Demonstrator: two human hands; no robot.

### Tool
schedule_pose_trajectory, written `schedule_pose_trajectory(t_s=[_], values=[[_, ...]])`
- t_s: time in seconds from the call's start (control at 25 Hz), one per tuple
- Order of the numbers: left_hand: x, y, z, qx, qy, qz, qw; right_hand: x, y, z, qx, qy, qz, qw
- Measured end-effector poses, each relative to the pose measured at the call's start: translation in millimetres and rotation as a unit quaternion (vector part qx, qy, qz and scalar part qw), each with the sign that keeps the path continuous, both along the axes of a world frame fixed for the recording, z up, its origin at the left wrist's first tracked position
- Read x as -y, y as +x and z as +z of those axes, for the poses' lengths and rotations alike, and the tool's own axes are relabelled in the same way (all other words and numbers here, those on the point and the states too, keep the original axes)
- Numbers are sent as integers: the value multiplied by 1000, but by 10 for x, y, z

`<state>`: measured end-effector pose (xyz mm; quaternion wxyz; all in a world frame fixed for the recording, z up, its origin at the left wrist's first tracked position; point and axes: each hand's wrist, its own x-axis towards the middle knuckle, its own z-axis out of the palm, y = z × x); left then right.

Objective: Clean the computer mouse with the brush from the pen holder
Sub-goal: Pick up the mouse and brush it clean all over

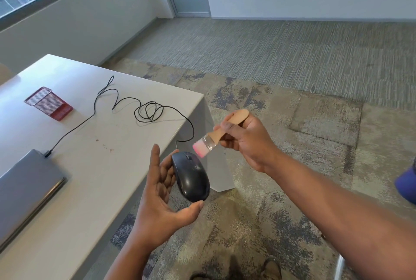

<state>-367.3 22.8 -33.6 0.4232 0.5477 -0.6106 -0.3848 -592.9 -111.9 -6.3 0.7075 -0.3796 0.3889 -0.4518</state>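
Left hand [162, 198] cupped loosely round the black mouse [191, 176], off the counter's [101, 155] right edge. Right hand [245, 142] pinching the wooden brush [216, 139] – pink bristles just above the mouse. Red pen holder [48, 103] tipped over, far left.

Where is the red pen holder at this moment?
The red pen holder lies on its side at the far left of the white table, left of the mouse cable and beyond the laptop.

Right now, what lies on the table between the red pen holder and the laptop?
In the head view, only the black mouse cable crosses that stretch between the pen holder and the laptop; otherwise bare table.
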Motion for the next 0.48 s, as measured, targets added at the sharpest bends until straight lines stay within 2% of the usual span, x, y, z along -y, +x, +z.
schedule_pose_trajectory(t_s=[0.08, 0.32, 0.48], values=[[3, -3, -11, -3, -2, 3, 1000, -4, 33, 50, 44, -4, -7, 999], [-32, 31, -11, -36, -14, 48, 998, -84, -20, 131, 0, 25, 46, 999], [-17, 27, -22, -40, -13, 68, 997, -177, -23, 191, 92, 6, 152, 984]])
